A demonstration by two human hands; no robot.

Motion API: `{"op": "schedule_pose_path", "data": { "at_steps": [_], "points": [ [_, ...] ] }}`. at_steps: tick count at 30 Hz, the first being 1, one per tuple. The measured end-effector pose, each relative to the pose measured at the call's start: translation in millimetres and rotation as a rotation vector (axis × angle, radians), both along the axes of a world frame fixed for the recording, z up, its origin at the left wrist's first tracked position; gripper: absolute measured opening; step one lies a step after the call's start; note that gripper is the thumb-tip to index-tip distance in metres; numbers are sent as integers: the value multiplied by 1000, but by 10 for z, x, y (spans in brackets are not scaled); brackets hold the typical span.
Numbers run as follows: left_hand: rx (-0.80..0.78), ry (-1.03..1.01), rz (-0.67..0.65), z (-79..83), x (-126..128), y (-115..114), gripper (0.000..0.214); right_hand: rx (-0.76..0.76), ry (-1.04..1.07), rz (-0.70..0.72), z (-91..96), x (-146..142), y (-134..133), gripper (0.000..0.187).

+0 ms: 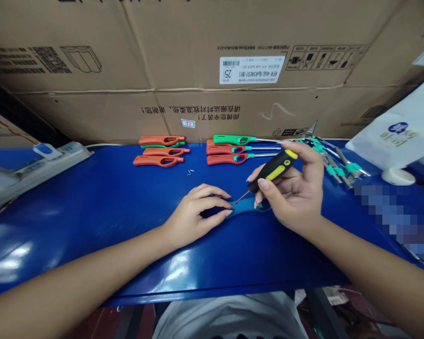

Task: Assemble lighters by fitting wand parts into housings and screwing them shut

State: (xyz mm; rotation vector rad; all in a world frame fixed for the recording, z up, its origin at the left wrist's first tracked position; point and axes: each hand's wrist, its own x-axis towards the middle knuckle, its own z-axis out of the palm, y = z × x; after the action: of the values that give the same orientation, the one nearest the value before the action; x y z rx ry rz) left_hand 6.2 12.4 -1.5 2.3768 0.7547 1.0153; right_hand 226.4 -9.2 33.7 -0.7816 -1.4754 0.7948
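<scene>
My right hand point(298, 193) grips a black and yellow screwdriver point(273, 170), its handle tilted up to the right. The thin shaft slants down to the left end of a blue gas lighter point(245, 206) lying on the table. With thumb and fingertips, my left hand point(194, 214) holds that same end of the lighter near the screwdriver's tip. A bit of turquoise shows at the lighter's right part, partly covered by my right hand. Whether the tip sits in a screw cannot be made out.
Orange and green lighter shells point(159, 161) lie back left, with small screws point(190, 172) close by. Red and green lighters with metal tubes point(226, 160) lie back centre. Loose metal tube parts point(334, 162) are piled right. A cardboard box point(183, 70) walls the back; a power strip point(63, 157) stands left.
</scene>
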Motion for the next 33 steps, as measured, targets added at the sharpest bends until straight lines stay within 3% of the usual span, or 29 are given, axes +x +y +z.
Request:
{"op": "schedule_pose_path", "data": {
  "at_steps": [5,9,19,26,33],
  "points": [
    [-56,48,-11,-17,-3,0,37,18,-38,-6,-10,1,-11,55],
    [-77,122,-11,-46,-10,5,43,44,-60,-5,-25,7,-10,57],
    [-63,166,-48,-64,-3,13,38,134,-121,-1,-75,33,-13,58],
    [-80,173,-48,-58,-8,22,38,389,-179,66,-110,30,55,68],
    [-96,88,-6,-33,-3,0,24,381,-161,45,-85,32,43,64]
  ]
}}
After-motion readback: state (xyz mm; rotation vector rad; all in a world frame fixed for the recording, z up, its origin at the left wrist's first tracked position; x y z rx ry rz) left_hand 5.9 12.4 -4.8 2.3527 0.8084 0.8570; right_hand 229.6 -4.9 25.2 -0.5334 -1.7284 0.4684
